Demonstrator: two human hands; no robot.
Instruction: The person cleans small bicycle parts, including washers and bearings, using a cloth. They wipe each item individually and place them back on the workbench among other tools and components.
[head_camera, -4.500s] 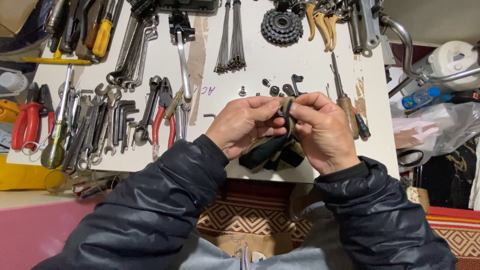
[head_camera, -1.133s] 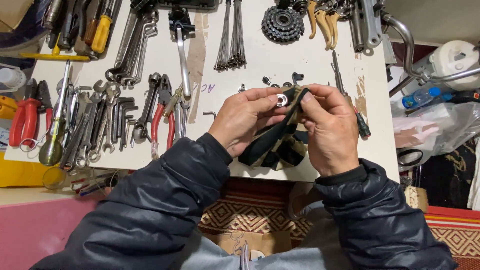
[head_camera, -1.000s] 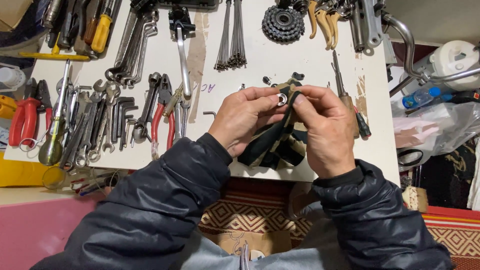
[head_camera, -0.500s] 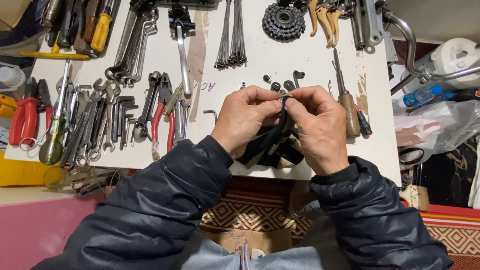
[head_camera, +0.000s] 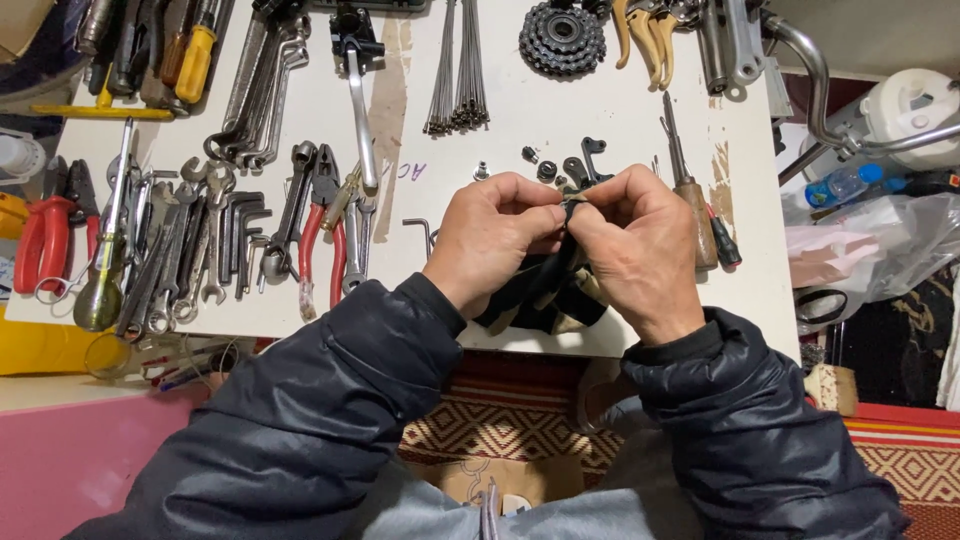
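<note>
While both hands meet above the white table (head_camera: 560, 120), the left hand (head_camera: 495, 238) and right hand (head_camera: 630, 245) pinch a black-and-tan cloth (head_camera: 545, 295) with closed fingers (head_camera: 585, 215), just below the small dark parts (head_camera: 570, 165).

White tabletop (head_camera: 560, 130), stained brown in spots. Pink surface (head_camera: 60, 450) lower left. Red patterned rug (head_camera: 520, 425) on floor beneath. Even indoor light.

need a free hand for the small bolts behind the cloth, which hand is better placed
Right, probably. The right hand lies just below the bolts; the left hand sits further aside. Both pinch the cloth.
</note>
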